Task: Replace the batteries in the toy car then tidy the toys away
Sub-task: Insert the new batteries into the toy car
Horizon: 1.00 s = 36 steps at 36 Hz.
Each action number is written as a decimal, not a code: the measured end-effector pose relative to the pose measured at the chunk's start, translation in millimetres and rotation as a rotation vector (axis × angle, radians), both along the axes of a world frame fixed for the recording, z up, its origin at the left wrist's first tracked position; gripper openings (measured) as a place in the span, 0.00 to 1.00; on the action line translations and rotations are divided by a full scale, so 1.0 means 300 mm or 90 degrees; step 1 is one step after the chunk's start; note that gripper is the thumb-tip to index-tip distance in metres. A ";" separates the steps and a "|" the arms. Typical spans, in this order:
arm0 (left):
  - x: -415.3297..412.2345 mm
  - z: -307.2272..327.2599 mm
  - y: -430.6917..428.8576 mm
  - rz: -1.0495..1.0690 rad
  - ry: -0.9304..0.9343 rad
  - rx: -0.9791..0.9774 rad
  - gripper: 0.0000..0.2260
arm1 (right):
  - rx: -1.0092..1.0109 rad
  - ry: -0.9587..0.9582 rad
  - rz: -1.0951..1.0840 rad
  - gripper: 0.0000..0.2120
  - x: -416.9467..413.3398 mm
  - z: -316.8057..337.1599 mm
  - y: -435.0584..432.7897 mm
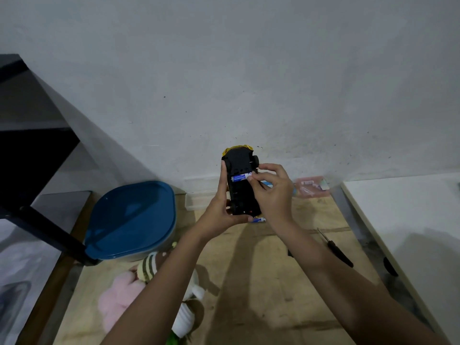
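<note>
I hold a yellow toy car [239, 160] upside down above the wooden floor, its black underside facing me. My left hand [221, 207] grips the car's left side and rear end. My right hand [271, 188] pinches a blue and white battery [240, 177] that lies across the open battery bay. Another blue and white battery [257, 220] lies on the floor just below the car, partly hidden by my hands.
A blue-lidded storage box [132, 220] stands at left beside a dark shelf frame. A pink plush toy [119, 300] and a striped doll [149, 266] lie near my left arm. A black screwdriver [336, 249] lies at right. A clear packet [312, 186] rests by the wall. White furniture [410, 232] borders the right.
</note>
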<state>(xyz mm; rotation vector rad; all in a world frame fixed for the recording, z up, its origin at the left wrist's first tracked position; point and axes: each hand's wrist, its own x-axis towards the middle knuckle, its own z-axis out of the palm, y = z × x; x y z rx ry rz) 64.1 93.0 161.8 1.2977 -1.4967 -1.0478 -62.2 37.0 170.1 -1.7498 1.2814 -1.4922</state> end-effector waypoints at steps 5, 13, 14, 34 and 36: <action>0.031 0.002 -0.001 0.015 -0.030 0.014 0.56 | 0.060 -0.010 0.001 0.04 0.032 -0.004 -0.025; 0.087 -0.055 -0.023 0.080 -0.010 0.066 0.56 | 0.148 -0.028 0.121 0.02 0.053 -0.042 -0.103; 0.092 -0.066 -0.026 0.090 -0.003 0.075 0.56 | 0.160 -0.044 0.149 0.02 0.046 -0.053 -0.117; 0.233 -0.256 -0.127 0.118 0.036 0.196 0.56 | 0.256 0.531 0.221 0.13 -0.144 -0.559 -0.244; 0.232 -0.262 -0.133 0.112 0.040 0.190 0.55 | 0.251 0.430 0.220 0.11 -0.138 -0.531 -0.256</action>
